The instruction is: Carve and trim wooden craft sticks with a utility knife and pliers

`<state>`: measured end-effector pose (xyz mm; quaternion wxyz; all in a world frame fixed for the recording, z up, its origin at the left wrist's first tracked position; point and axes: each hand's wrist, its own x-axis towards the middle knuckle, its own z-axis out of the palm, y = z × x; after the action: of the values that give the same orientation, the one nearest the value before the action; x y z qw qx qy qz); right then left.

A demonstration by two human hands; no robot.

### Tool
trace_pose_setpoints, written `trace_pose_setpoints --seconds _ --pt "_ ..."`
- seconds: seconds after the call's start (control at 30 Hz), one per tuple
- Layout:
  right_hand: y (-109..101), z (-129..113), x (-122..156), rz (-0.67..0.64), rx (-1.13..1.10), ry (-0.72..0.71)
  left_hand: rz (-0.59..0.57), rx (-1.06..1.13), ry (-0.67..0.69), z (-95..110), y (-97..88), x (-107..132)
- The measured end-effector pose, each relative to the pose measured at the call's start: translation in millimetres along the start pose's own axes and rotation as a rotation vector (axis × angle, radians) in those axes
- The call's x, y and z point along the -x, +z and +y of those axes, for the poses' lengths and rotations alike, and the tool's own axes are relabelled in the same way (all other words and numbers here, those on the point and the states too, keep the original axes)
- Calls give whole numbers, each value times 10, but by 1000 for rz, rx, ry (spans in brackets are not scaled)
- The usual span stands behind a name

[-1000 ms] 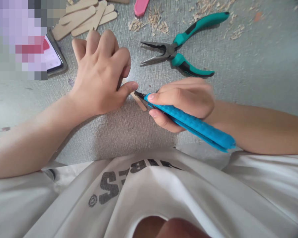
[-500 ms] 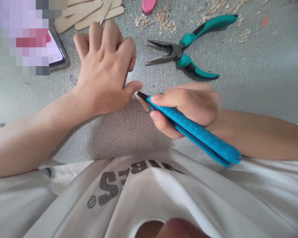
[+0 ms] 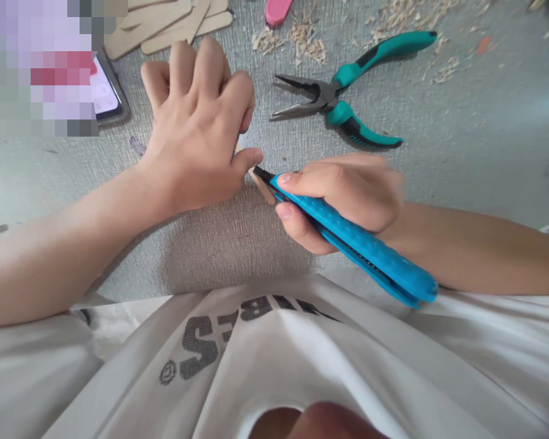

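Note:
My left hand (image 3: 196, 134) lies knuckles-up on the table with its fingers curled down, pressing on a wooden craft stick (image 3: 263, 188). Most of that stick is hidden under the hand; its rounded end sticks out past the thumb. In my right hand (image 3: 348, 195) is a blue utility knife (image 3: 357, 238), gripped between thumb and fingers, its textured handle slanting down to the right. The knife's dark tip meets the stick just beside my left thumb. Whether the blade cuts into the wood I cannot tell.
Beyond the hands, teal-handled needle-nose pliers (image 3: 327, 96) lie with jaws apart. Several craft sticks (image 3: 165, 24) are piled at the top left, near a phone (image 3: 112, 91) partly blurred out. Wood shavings (image 3: 304, 39) and a pink object (image 3: 277, 11) lie at the far side.
The knife's handle end and my right hand have shifted slightly left, while the tip stays at the stick. The view has moved a little; my left hand keeps its pose.

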<state>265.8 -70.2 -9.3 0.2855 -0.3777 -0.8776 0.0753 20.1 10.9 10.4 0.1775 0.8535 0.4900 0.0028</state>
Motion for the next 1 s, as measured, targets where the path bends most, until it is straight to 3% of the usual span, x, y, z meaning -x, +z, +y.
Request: trace_pose_setpoints --seconds 0.33,0.6,0.77,1.0 --pt "-69 -212 -276 69 -23 -129 -73 31 -68 160 -116 31" --pt "-4 -319 -218 95 -32 -76 -72 44 -91 187 -99 11" --pt "99 -314 -180 190 44 -144 -60 45 -82 150 -90 -8" --pt "126 -325 -133 213 128 -166 -68 48 -96 162 -112 -13"
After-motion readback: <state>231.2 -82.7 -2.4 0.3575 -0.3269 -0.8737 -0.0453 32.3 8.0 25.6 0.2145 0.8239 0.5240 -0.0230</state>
